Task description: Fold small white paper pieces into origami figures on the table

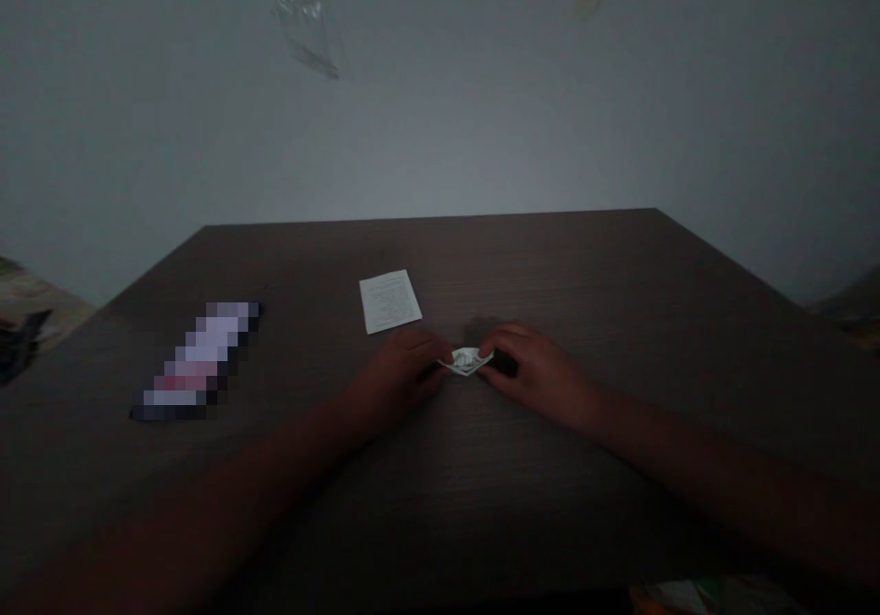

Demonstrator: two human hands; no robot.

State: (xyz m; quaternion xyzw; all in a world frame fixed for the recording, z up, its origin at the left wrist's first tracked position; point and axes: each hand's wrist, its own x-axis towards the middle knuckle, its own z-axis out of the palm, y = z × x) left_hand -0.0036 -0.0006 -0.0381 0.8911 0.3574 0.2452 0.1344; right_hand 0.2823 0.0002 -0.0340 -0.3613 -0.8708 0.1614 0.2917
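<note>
A small folded piece of printed paper (467, 360) is held between my two hands above the middle of the table. Its lower edge comes to a point facing me. My left hand (405, 372) pinches the paper's left corner between thumb and fingers. On the opposite side, my right hand (533, 367) grips the right corner the same way. Parts of both corners are hidden under the fingertips. Just beyond my left hand lies a flat square of white paper (390, 302) with lines of small print.
A phone-like slab (199, 358) with a blurred-out screen lies on the left of the dark wooden table (536, 267). Behind the table's far edge stands a pale wall (495, 120), with clear plastic (302, 15) on it. Dim clutter shows beyond the left side.
</note>
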